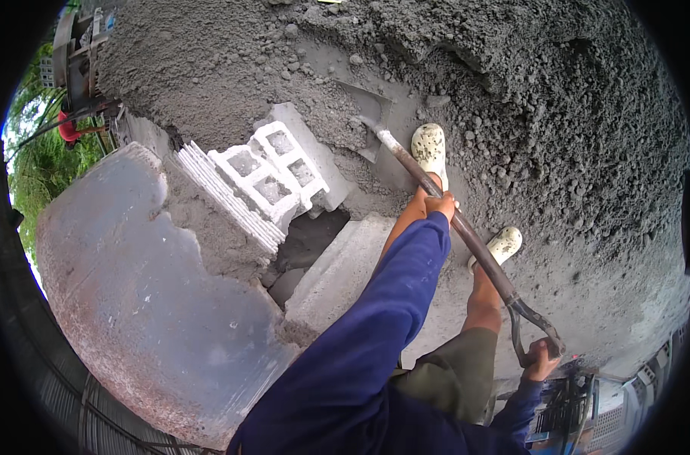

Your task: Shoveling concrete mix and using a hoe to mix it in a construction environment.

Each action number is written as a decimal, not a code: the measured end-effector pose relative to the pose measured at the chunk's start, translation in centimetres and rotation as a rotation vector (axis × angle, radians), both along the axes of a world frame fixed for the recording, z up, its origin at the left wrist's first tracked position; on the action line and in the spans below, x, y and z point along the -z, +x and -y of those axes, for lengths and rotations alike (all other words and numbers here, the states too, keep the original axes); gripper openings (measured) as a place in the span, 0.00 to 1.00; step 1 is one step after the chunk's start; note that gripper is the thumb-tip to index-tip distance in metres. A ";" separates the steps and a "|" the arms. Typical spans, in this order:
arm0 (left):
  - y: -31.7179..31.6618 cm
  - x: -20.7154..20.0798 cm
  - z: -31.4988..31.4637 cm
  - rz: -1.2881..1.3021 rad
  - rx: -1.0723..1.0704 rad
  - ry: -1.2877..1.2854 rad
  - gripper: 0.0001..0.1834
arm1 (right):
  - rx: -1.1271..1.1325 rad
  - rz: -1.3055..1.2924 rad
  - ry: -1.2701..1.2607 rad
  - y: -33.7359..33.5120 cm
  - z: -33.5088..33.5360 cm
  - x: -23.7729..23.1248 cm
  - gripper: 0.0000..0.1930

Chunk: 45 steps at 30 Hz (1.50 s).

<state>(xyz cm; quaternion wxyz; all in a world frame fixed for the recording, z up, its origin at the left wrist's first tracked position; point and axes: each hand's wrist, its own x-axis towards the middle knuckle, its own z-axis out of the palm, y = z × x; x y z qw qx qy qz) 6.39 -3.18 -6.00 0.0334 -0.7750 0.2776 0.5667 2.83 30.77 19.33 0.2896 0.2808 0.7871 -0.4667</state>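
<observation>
A shovel (480,249) slants across the middle, its dark shaft running from upper left to lower right. My left hand (440,205) is wrapped round the shaft below its pale worn socket. At the lower right, my right hand (540,362) grips the D-shaped handle end. The grey shovel blade (371,111) lies low at the edge of the loose grey sand (542,106), with some of the material against it. Two hollow concrete blocks (280,163) sit left of the blade, on their sides with their holes showing.
A large curved metal sheet (155,303), rusty along its rim, fills the left side. Beside it stand a corrugated edge (227,197) and a concrete slab (341,262) around a dark gap. My pale clogs (430,152) stand by the shaft. Someone in red (69,129) is far left.
</observation>
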 end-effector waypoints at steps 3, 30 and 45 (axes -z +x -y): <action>-0.8 -1.4 1.0 0.000 -0.022 -0.002 0.17 | -0.016 -0.112 0.048 -1.7 2.9 -2.0 0.16; 2.9 -65.6 18.1 -0.574 -0.178 -1.343 0.07 | -0.302 -0.362 -0.956 -9.4 18.6 -20.0 0.21; -9.3 -19.7 3.7 -0.390 0.307 -0.306 0.11 | 0.267 -0.219 -0.600 -0.9 -0.5 -12.5 0.08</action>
